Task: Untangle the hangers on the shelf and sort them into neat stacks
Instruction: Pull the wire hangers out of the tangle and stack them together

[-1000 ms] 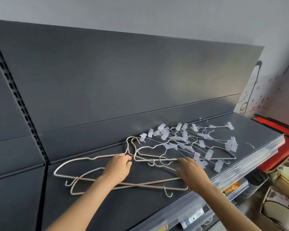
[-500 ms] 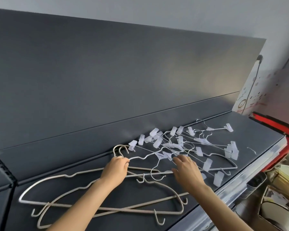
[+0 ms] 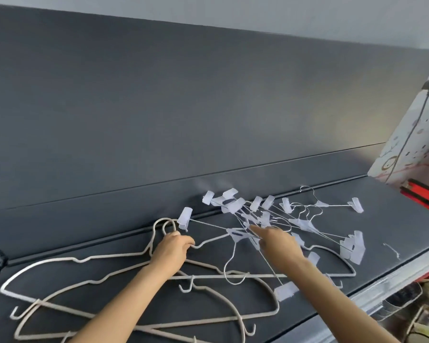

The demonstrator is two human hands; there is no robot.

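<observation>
1. Two kinds of hanger lie before me on the dark grey shelf: thick cream hangers with a matte, flocked-looking coat, and thin wire clip hangers carrying pale translucent clips.
2. Cream hangers: rounded shoulders, notched upper edges and small hooks at the lower bar; several overlap one another at the left and centre of the shelf, and one bar runs right beneath the clip pile.
3. Clip hangers: slender metal rods with narrow curled hooks, heaped in a crossed tangle at the centre-right, close to the shelf's back edge; one lies slightly apart at the rear right.
4. My left hand is curled closed around the neck of a cream hanger, just below its looped hook.
5. My right hand rests on the clip tangle with the index finger extended toward the rods; whether the other fingers hold a rod I cannot tell.
6. One wire hook droops forward across the cream bar, between my two forearms.
7. Behind the shelf stands a smooth matte grey back panel; a patterned white board leans at the right, with a red edge below it.
8. Cluttered items beneath the shelf's front lip at the lower right are too blurred to identify.
</observation>
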